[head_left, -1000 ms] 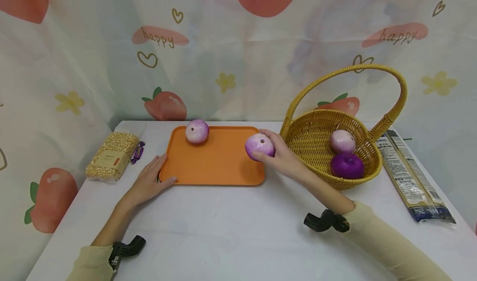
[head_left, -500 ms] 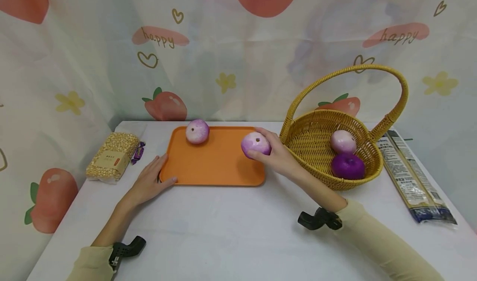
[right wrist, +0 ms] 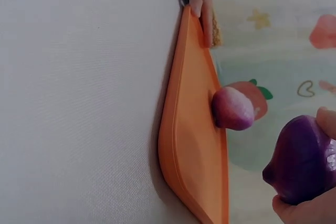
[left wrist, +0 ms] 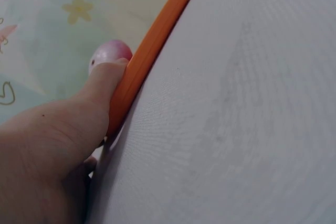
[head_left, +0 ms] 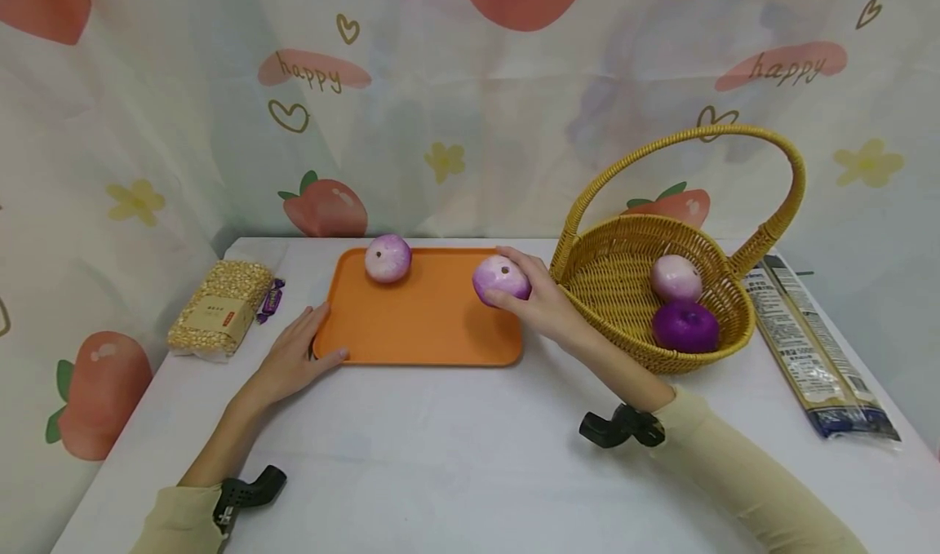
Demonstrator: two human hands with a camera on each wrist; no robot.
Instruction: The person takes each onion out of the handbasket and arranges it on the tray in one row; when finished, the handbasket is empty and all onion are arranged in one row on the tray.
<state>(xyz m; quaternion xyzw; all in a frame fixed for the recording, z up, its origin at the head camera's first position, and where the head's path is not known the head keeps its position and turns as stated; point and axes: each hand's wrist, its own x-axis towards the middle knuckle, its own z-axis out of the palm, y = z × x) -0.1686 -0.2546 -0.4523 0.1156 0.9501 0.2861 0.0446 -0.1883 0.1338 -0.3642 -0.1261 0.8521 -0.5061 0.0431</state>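
In my right hand (head_left: 545,299) a purple-and-white onion (head_left: 496,278) is gripped, raised over the right part of an orange tray (head_left: 419,325). The right wrist view shows this onion's dark purple side (right wrist: 300,163) and pointed end, with fingertips on both sides. A second onion (head_left: 387,259) sits at the tray's back left. My left hand (head_left: 294,361) rests at the tray's front left corner, fingers fairly straight along the side and thumb along the front rim. The left wrist view has the thumb (left wrist: 107,82) against the rim; the other fingers are mostly hidden there.
Right of the tray stands a yellow wicker basket (head_left: 605,293) with a tall handle, holding a pale onion (head_left: 676,278) and a dark purple one (head_left: 685,327). Beyond it lies a flat long packet (head_left: 818,350). Far left are a bag of yellow grains (head_left: 220,309) and a purple-wrapped candy (head_left: 271,300).
My right hand has carried the onion a short way left and slightly toward the back, over the tray. The left hand and the other things stay where they were.
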